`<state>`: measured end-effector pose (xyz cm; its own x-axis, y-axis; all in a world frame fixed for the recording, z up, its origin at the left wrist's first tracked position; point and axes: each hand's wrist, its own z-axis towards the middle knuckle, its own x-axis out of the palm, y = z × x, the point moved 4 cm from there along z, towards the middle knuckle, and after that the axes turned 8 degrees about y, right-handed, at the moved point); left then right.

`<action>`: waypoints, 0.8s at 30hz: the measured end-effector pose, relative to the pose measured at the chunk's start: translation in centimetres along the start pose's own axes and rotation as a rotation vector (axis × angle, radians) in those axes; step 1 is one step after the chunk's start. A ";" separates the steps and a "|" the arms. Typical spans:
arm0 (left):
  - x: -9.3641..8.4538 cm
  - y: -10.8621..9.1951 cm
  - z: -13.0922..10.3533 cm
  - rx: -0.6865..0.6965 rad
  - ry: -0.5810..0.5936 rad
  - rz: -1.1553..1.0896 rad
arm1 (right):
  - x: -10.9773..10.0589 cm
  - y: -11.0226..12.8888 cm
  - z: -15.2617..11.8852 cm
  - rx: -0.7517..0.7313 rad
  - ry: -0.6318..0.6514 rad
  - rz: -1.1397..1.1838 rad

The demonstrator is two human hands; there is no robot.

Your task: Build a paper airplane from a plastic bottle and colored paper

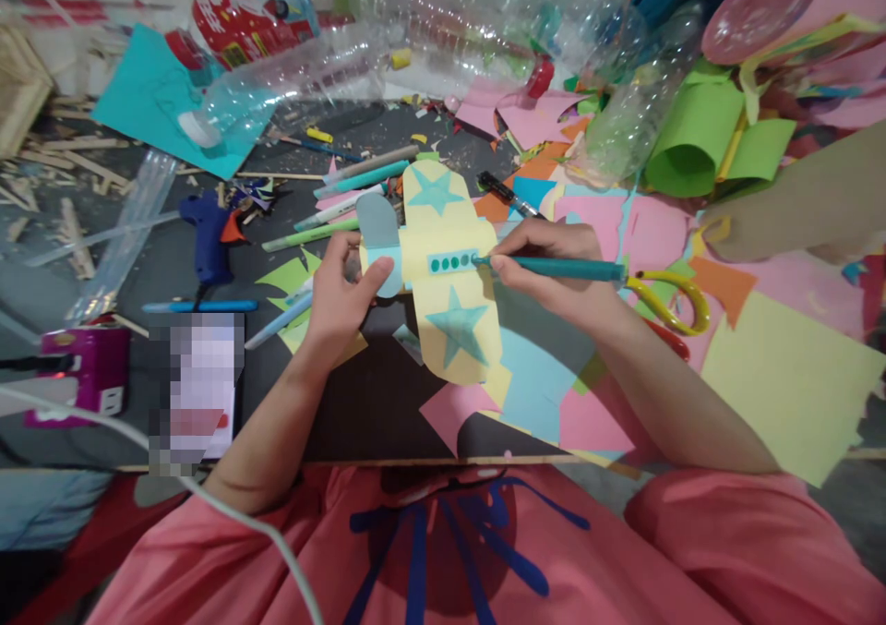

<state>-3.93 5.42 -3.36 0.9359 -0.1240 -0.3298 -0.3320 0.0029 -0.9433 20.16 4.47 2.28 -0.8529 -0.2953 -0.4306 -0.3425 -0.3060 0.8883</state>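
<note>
A yellow paper airplane [449, 316] with a teal star on each wing lies in front of me. Along its body runs a light blue strip [453, 262] with a row of teal dots. My left hand [346, 297] pinches the rounded blue tail end between thumb and fingers. In my right hand [554, 265] is a teal marker [568, 268], its tip at the last dot of the strip. Several markers [360, 182] lie beyond the tail, and a black pen [508, 193] lies just past the right hand.
Yellow-handled scissors [675, 302] lie by my right forearm. A blue glue gun [208, 234], a phone [208, 385] and a purple power adapter [87, 371] are on the left. Plastic bottles [277, 80] line the back. Paper scraps [796, 376] cover the right side.
</note>
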 end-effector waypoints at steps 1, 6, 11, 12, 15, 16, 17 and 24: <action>0.0 0.0 0.0 0.005 -0.002 0.001 | 0.0 0.0 0.0 0.001 0.008 0.006; 0.0 0.0 0.0 0.014 -0.001 0.012 | -0.3 0.0 -0.1 -0.032 -0.050 -0.006; 0.0 -0.1 -0.1 0.011 -0.010 0.020 | -0.1 0.0 -0.2 -0.015 -0.025 -0.011; 0.0 -0.1 -0.1 0.010 -0.011 0.022 | -0.1 0.0 -0.1 -0.009 -0.018 -0.003; -0.1 -0.1 -0.1 0.010 -0.009 0.030 | -0.1 0.0 0.0 0.000 -0.018 0.019; -0.1 -0.2 -0.1 0.012 -0.008 0.029 | -0.2 0.0 0.0 0.001 -0.029 0.018; -0.1 -0.2 -0.1 0.014 -0.007 0.028 | -0.2 0.0 0.0 0.002 -0.041 0.013; -0.1 -0.3 0.0 0.017 -0.012 0.025 | -0.1 0.0 0.1 0.013 0.023 0.017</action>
<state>-3.88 5.38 -3.04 0.9286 -0.1119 -0.3538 -0.3536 0.0223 -0.9351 20.18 4.61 2.38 -0.8493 -0.3216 -0.4186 -0.3329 -0.2891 0.8976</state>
